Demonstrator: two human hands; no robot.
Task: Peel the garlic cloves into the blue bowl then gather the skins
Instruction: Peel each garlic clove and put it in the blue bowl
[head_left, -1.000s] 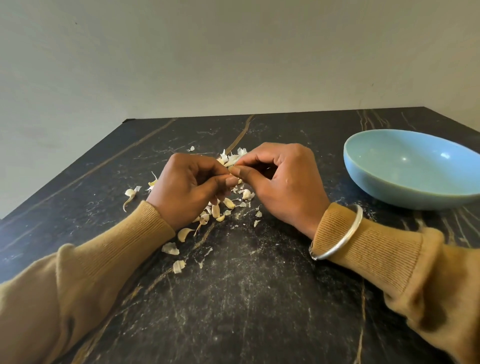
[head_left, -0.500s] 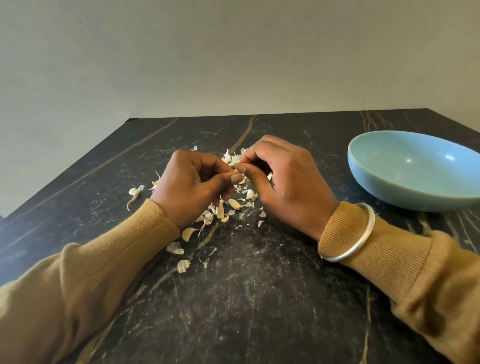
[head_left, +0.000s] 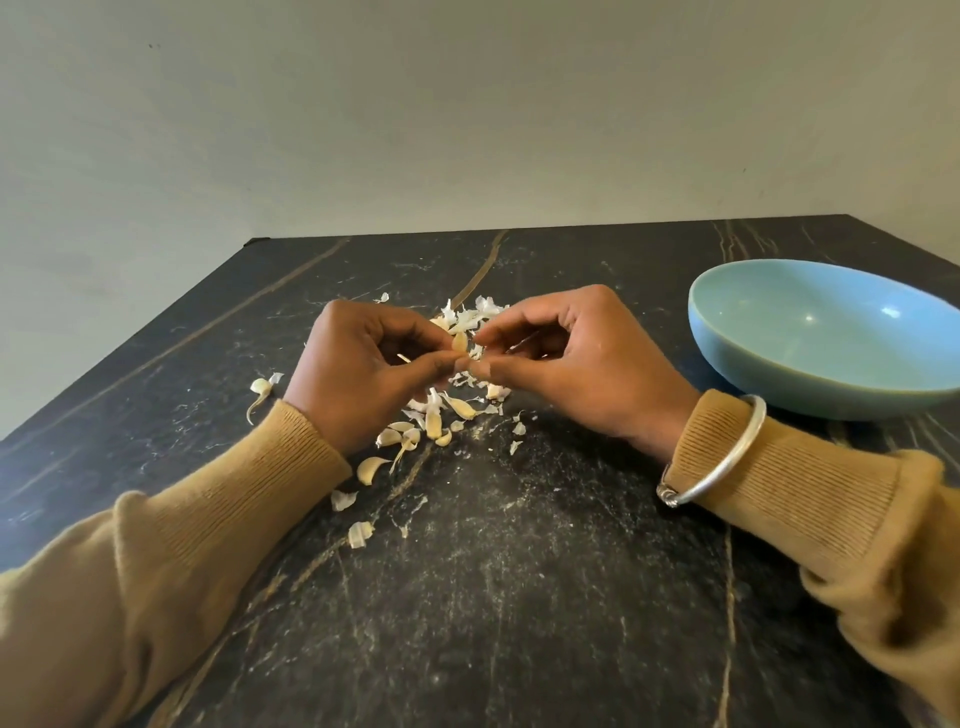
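Observation:
A small garlic clove (head_left: 460, 341) is pinched between the thumb and fingers of my left hand (head_left: 358, 371), held above the table. My right hand (head_left: 566, 361) faces it with curled fingertips touching the clove's right side, picking at its skin. Below and behind the hands lies a scatter of garlic cloves (head_left: 434, 423) and white skins (head_left: 470, 317). The blue bowl (head_left: 826, 338) stands to the right of my right hand; its visible inside holds nothing.
The black marble table (head_left: 493, 597) ends at a pale wall behind. A stray clove and skin (head_left: 260, 389) lie left of my left hand. More cloves and skin bits (head_left: 358, 535) sit near my left sleeve. A silver bangle (head_left: 717, 457) circles my right wrist.
Both hands have lifted slightly and turned apart, so the clove between the fingertips now shows. The bowl and the scattered pieces have not moved.

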